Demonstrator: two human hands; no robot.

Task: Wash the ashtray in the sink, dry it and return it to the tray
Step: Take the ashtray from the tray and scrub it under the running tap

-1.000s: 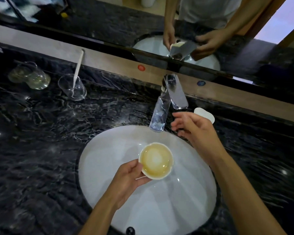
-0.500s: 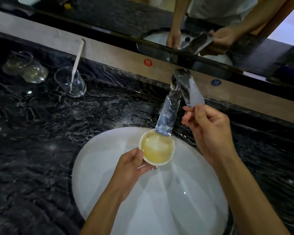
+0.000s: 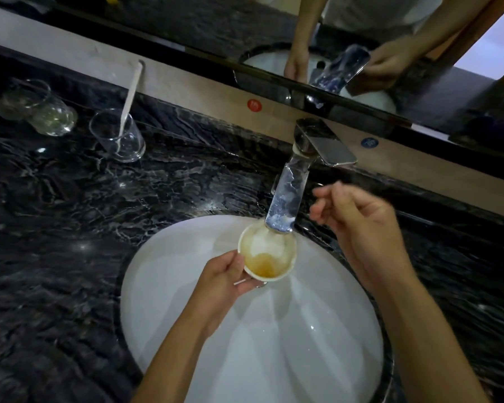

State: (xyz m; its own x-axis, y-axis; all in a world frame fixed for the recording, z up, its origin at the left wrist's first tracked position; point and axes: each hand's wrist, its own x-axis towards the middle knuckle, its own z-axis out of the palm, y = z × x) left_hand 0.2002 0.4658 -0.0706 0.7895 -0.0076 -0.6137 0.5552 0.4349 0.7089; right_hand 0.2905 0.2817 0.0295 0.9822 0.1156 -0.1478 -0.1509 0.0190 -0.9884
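One round ashtray (image 3: 267, 251), mouth up, pinched by left hand (image 3: 221, 283); right hand (image 3: 358, 225) loosely spread.

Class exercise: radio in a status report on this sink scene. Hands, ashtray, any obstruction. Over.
Left hand grips ashtray by its rim, under the faucet spout, brown residue inside. Right hand open, empty, beside the spout. Nothing blocking over the sink. Over.

head view, close, downward over sink (image 3: 163, 301)
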